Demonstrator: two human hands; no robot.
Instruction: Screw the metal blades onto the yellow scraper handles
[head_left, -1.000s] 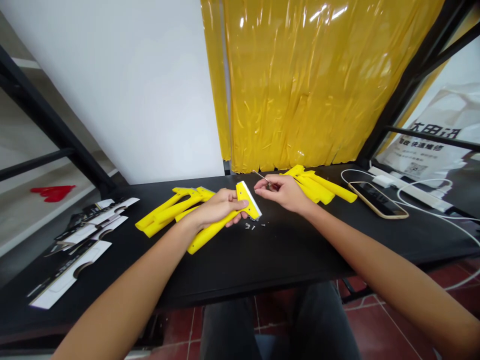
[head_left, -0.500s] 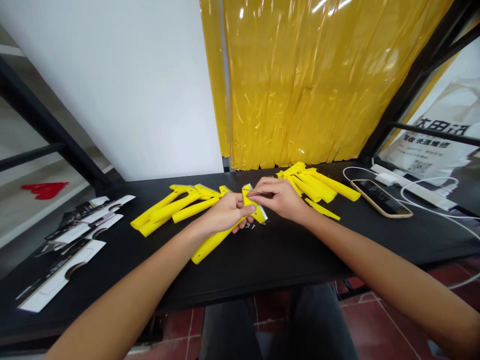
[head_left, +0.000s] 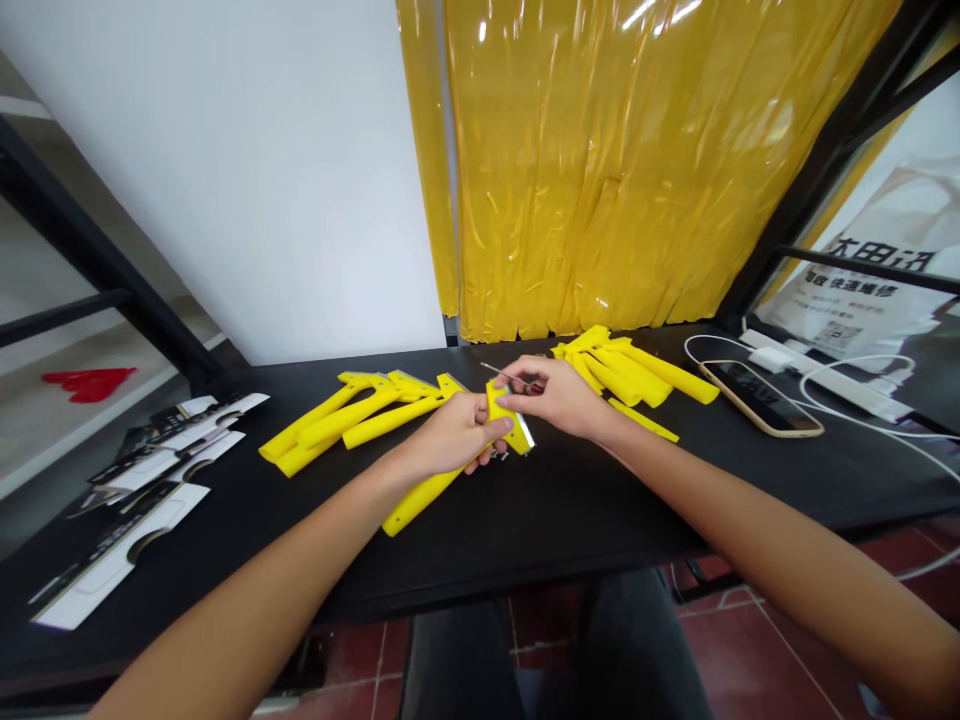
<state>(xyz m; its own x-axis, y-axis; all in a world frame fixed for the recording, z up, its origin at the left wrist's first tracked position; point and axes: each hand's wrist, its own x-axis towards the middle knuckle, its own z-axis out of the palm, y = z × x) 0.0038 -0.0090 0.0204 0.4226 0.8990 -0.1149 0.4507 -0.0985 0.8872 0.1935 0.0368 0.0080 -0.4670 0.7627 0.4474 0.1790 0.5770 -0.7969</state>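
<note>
A yellow scraper (head_left: 424, 497) with a metal blade along its head is held in my left hand (head_left: 456, 434), its handle slanting down towards the table's near edge. My right hand (head_left: 561, 396) is closed around a thin screwdriver (head_left: 498, 372), whose shaft points left above the scraper's head. The thumb and fingers of this hand are at the head too. A few small screws (head_left: 502, 456) lie on the table just under the scraper. Most of the screwdriver's handle is hidden in my palm.
Several yellow scrapers (head_left: 349, 410) lie to the left, and more yellow handle parts (head_left: 630, 370) are piled to the right. White-and-black cards (head_left: 127, 555) lie far left. A phone (head_left: 765, 400) and a power strip (head_left: 832, 375) with white cables are at the right, on the black table (head_left: 585, 510).
The screwdriver's shaft has tilted, its tip rising slightly away from the scraper's head. My right-hand fingers have shifted on it. My left hand keeps its hold on the scraper.
</note>
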